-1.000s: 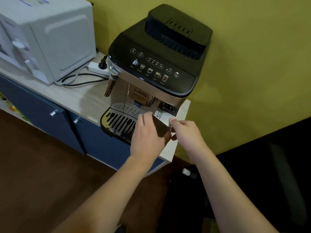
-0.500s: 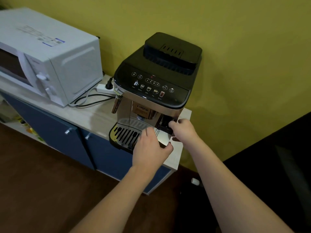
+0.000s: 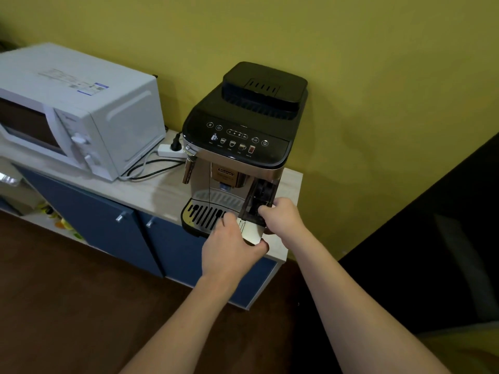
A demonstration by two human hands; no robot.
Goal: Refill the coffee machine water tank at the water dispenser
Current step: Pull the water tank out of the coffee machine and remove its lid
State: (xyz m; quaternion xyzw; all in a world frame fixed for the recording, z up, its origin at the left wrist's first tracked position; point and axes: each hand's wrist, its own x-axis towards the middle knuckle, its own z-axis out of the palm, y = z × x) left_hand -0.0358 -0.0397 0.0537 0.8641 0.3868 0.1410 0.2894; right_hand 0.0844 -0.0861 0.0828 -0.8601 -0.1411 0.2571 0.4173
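A black and silver coffee machine (image 3: 244,136) stands on a light wooden counter (image 3: 151,193) against a yellow wall. At its front right corner the smoky transparent water tank (image 3: 255,209), with a silver front panel, sticks partly out of its slot. My left hand (image 3: 232,248) grips the tank's silver front from the left and below. My right hand (image 3: 283,217) holds the tank's right side near its top. No water dispenser is in view.
A white microwave (image 3: 81,112) sits to the left, with a power strip (image 3: 171,151) and cables between it and the machine. Blue cabinet doors (image 3: 94,225) lie under the counter, over a dark brown floor. A dark surface (image 3: 437,238) fills the right.
The view has pulled back and risen, so the machine looks smaller. Both hands stayed on the tank, and it now sits a little further out of the machine's front.
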